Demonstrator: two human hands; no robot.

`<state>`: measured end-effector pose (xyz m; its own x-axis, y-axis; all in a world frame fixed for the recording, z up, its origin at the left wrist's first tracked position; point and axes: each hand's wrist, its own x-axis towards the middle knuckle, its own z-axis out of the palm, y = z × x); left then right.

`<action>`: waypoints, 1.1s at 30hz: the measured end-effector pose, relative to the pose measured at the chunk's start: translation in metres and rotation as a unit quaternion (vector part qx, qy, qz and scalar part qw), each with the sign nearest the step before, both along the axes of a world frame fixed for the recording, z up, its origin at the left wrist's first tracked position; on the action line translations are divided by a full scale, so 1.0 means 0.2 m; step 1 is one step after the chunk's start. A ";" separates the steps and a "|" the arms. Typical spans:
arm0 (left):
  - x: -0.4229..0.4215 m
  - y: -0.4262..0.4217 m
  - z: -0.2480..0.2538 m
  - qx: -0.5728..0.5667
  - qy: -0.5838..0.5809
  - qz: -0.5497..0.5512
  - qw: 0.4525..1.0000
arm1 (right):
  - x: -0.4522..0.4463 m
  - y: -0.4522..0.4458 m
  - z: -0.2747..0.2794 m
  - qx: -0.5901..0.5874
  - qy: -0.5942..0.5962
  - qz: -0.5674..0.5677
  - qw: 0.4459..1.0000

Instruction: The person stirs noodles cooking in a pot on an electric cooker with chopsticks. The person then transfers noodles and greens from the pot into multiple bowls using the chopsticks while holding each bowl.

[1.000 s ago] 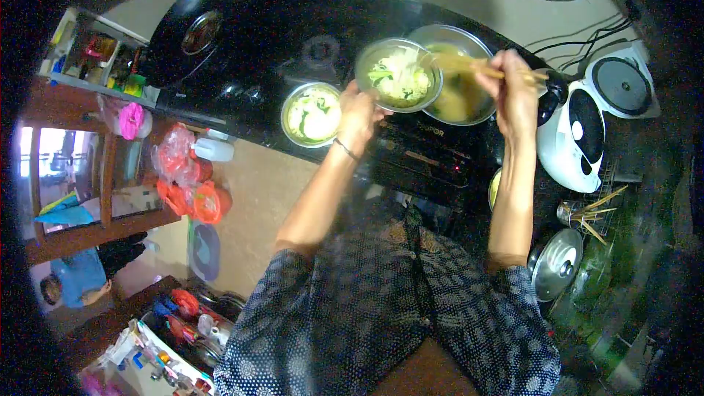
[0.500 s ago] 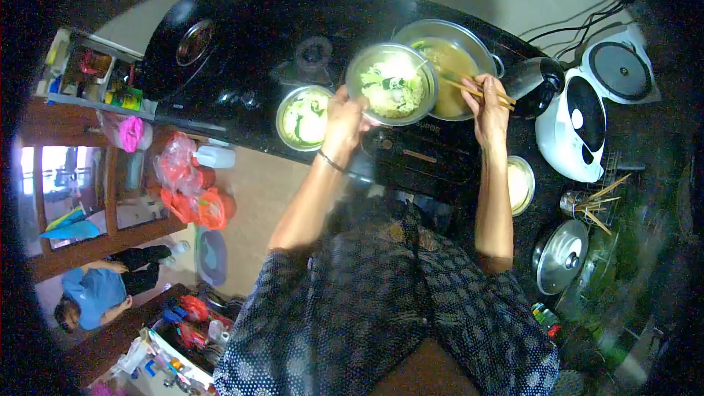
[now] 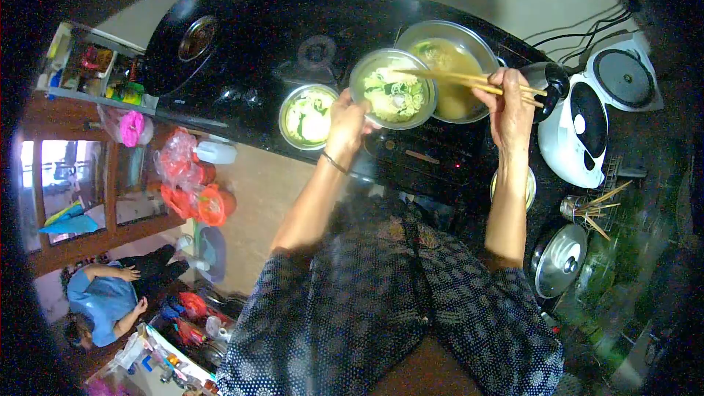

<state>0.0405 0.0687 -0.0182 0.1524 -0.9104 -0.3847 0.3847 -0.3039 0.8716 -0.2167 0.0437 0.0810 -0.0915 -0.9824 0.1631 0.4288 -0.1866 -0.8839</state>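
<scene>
My left hand (image 3: 347, 126) grips the side of a metal bowl (image 3: 408, 123) of noodles and green leaves, held up at the near left edge of a pot. In my right hand (image 3: 509, 106) is a pair of chopsticks (image 3: 458, 78), pointing left, their tips over the held bowl. Whether the tips touch the food I cannot tell. The metal pot (image 3: 419, 31) on the stove contains cloudy broth with a few noodles and greens. Left of my left hand stands a second bowl (image 3: 283, 119) with similar food. My right forearm partly hides another bowl (image 3: 531, 192).
A wok (image 3: 165, 44) sits on the left burner. To the right are a white rice cooker (image 3: 557, 136) with its lid up, a cup of chopsticks (image 3: 569, 207) and a glass lid (image 3: 546, 268). Cables (image 3: 587, 33) run behind. Another person (image 3: 103, 301) is at lower left.
My right hand has shifted right, and the chopsticks have swung from the pot side to lie across the held bowl. The person at lower left has changed posture.
</scene>
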 end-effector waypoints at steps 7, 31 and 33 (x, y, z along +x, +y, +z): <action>0.01 -0.01 0.06 -0.001 -0.015 -0.005 1.000 | -0.14 0.05 -0.07 0.066 0.061 0.030 0.995; 0.21 0.24 0.07 0.038 0.073 0.059 0.995 | -0.08 -0.39 -0.72 0.194 -0.129 -0.112 0.966; 0.21 0.23 0.06 0.043 0.082 0.045 0.995 | -0.10 -0.36 -0.65 0.167 -0.143 -0.106 0.970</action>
<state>0.0817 0.1141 -0.0054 0.1599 -0.8590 -0.4864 0.5490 -0.3321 0.7670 -0.2369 -0.0290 -0.0497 -0.2922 -0.9298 -0.2238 0.6488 -0.0208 -0.7607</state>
